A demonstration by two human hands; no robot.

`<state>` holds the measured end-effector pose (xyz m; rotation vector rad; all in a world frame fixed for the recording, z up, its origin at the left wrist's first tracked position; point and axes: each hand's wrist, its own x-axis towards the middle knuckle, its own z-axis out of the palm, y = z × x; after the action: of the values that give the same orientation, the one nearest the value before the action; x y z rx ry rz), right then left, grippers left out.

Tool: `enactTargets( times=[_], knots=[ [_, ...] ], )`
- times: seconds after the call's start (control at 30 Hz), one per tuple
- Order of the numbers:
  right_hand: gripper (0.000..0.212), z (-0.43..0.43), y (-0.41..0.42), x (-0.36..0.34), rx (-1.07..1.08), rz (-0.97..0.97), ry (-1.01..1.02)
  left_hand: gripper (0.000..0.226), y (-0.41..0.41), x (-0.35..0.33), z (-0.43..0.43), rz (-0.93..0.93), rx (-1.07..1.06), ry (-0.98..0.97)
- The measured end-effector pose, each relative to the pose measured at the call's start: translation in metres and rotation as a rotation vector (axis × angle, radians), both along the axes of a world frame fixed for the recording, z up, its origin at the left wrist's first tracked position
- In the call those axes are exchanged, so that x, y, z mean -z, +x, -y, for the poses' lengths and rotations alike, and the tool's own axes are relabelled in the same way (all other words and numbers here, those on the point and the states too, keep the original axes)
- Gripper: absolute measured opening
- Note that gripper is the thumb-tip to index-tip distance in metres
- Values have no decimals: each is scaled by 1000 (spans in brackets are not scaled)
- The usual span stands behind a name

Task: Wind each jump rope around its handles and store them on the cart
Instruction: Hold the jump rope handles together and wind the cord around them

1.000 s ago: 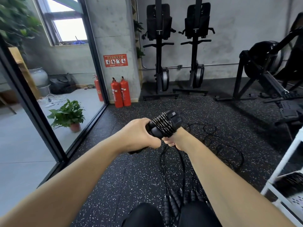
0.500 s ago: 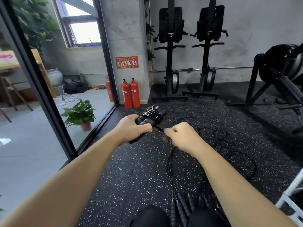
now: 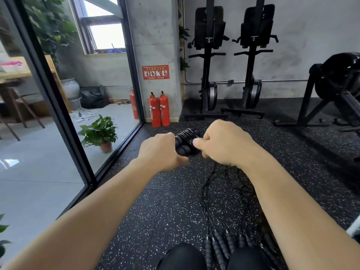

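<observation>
My left hand [image 3: 160,151] grips the black handles of a jump rope [image 3: 186,142], which has several turns of thin cord wound around them. My right hand [image 3: 224,142] is right beside the bundle with its fingers curled, pinching the cord against the wound end. The loose rest of the cord [image 3: 209,180] hangs from under my right hand to the floor. Several more black rope handles [image 3: 220,244] lie on the floor by my knees, with their cords tangled beyond them.
A glass wall with a black frame [image 3: 64,121] runs along my left, with a potted plant [image 3: 100,131] behind it. Two red fire extinguishers [image 3: 159,109] stand at the concrete pillar. Gym machines [image 3: 229,61] line the back wall and right side. A white cart corner [image 3: 354,228] shows at the right edge.
My right hand has come up from below and closed in against the wound bundle, bringing the cord with it. The view has shifted left, so most of the cart is out of sight.
</observation>
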<state>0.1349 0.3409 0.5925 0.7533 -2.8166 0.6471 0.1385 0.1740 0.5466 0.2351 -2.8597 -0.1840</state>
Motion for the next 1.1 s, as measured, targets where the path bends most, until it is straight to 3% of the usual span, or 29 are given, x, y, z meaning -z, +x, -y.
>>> enactTargets(
  times=[0.2, 0.37, 0.53, 0.77, 1.1],
  knots=[
    [50, 7, -25, -18, -35, -157, -72, 45, 11, -2, -19, -24, 173, -229],
    [54, 3, -45, -16, -83, -169, -45, 50, 20, -12, -23, -41, 330, -434],
    [58, -2, -54, -6, -147, -127, -29, 47, 28, -13, -23, -53, 443, -455],
    [64, -8, -63, 10, -323, 156, -270, 41, 32, -15, -19, -46, 538, -347],
    [44, -11, -69, 33, -347, 595, -414, 42, 40, -20, -22, -42, 608, -192]
  ],
)
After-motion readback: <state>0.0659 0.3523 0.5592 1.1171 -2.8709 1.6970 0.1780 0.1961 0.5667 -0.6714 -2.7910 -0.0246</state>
